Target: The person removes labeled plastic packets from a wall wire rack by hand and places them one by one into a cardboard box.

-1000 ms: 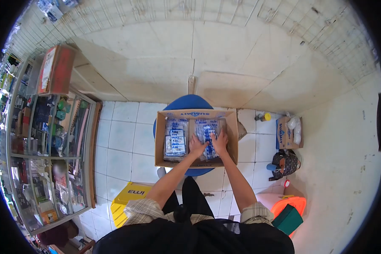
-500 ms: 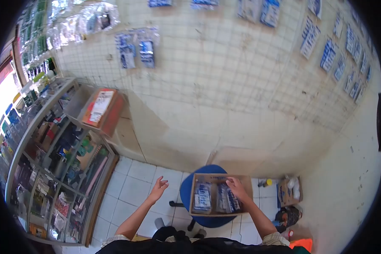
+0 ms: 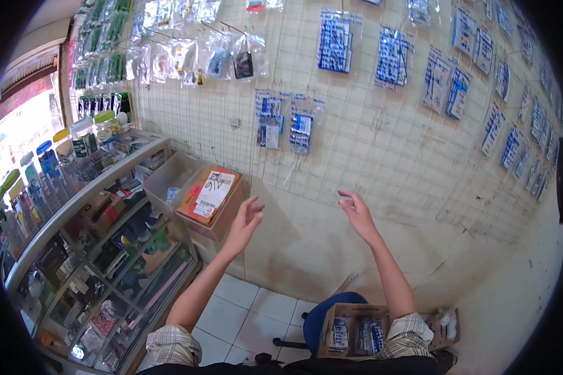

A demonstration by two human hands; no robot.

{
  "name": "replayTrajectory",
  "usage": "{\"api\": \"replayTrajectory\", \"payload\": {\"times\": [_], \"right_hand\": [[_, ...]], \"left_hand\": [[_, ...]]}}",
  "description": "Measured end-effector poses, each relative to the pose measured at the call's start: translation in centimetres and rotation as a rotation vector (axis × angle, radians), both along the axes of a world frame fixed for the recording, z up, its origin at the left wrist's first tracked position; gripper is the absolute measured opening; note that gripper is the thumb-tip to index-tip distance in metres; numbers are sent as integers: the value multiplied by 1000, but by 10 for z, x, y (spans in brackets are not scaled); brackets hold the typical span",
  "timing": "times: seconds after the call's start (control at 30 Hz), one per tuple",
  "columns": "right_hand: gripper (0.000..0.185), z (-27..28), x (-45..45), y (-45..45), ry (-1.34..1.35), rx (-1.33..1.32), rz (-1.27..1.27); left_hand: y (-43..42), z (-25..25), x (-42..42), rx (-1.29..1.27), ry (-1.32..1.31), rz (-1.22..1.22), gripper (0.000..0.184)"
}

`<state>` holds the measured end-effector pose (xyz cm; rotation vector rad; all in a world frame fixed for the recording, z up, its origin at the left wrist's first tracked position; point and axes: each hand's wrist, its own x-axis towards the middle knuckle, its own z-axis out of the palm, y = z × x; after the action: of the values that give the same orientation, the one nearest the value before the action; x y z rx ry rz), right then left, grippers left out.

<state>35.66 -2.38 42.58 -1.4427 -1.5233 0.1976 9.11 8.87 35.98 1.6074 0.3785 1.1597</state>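
Note:
Both my hands are raised before the wall grid [image 3: 331,175]. My left hand [image 3: 247,222] is open with its fingers loosely bent, close to the right side of a clear plastic bin with an orange parcel [image 3: 211,195] on it. My right hand [image 3: 356,214] is open too, its fingers pointing left and nothing visible in them. Two blue-and-white plastic packets, one on the left [image 3: 269,122] and one on the right [image 3: 301,132], hang above and between the hands. Below my right forearm, a cardboard box [image 3: 360,309] holding blue-and-white packets [image 3: 369,336] sits on a blue chair [image 3: 315,320].
A glass display case [image 3: 84,194] runs along the left, with jars [image 3: 106,127] on top. More packets [image 3: 336,40] hang from hooks across the upper wall. Another cardboard box [image 3: 443,331] stands at the lower right, and white tiles [image 3: 241,315] cover the floor.
My right hand has come out of the cardboard box and risen to the wall grid. My left hand has lifted as well. The view has tilted up, showing more hanging packets.

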Motion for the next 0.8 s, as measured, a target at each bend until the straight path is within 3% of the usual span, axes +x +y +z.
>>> {"api": "replayTrajectory", "payload": {"times": [0.3,0.4,0.5,0.63,0.7,0.8], "right_hand": [[41,63,17,126,23,250,-103],[50,62,27,170,31,358,-179],[58,74,41,212,56,436,-311],[55,88,42,239,74,452,-317],[43,89,42,253,-39,590,-400],[31,100,37,249,63,522,-453]], "left_hand": [[110,76,85,186,-107,122,43],[144,75,124,224,-10,120,49],[176,81,156,239,78,266,62],[192,89,173,269,199,349,70],[196,91,176,275,205,327,79],[207,97,181,295,151,307,82]]}}
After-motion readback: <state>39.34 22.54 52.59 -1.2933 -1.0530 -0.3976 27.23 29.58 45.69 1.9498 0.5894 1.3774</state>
